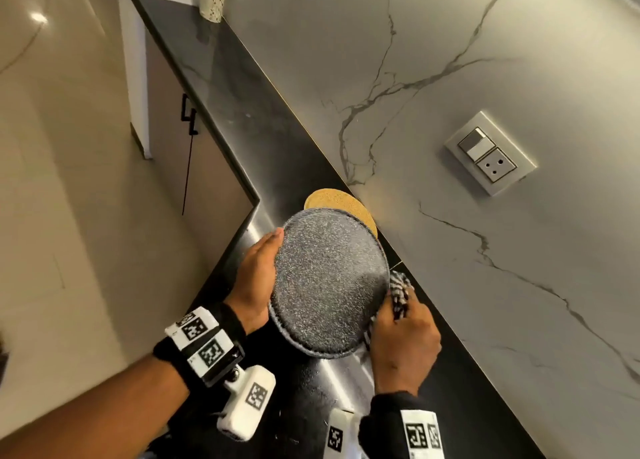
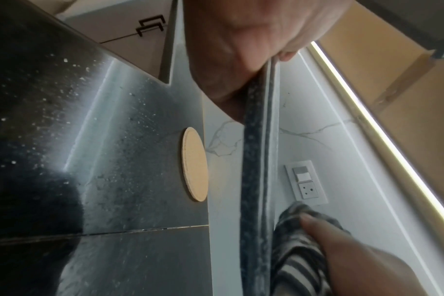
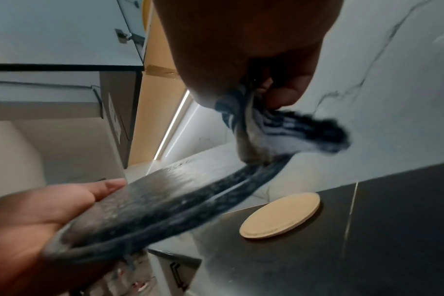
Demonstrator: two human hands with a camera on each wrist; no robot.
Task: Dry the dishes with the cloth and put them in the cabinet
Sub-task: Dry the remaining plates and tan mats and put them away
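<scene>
A round grey speckled plate [image 1: 329, 282] is held on edge above the black counter [image 1: 225, 88], its underside facing me. My left hand [image 1: 258, 275] grips its left rim, thumb on one face and fingers behind; the left wrist view shows the rim [image 2: 258, 152] edge-on. My right hand [image 1: 401, 334] holds a black-and-white striped cloth [image 1: 400, 294] bunched against the plate's right rim. In the right wrist view the cloth [image 3: 286, 128] hangs from my fingers over the plate [image 3: 152, 198].
A round cork mat [image 1: 332, 200] lies on the counter behind the plate, against the marble wall. A switch and socket plate [image 1: 490, 152] is on that wall. A small patterned cup [image 1: 211, 1] stands at the counter's far end. Lower cabinet doors with black handles [image 1: 188, 114] are at left.
</scene>
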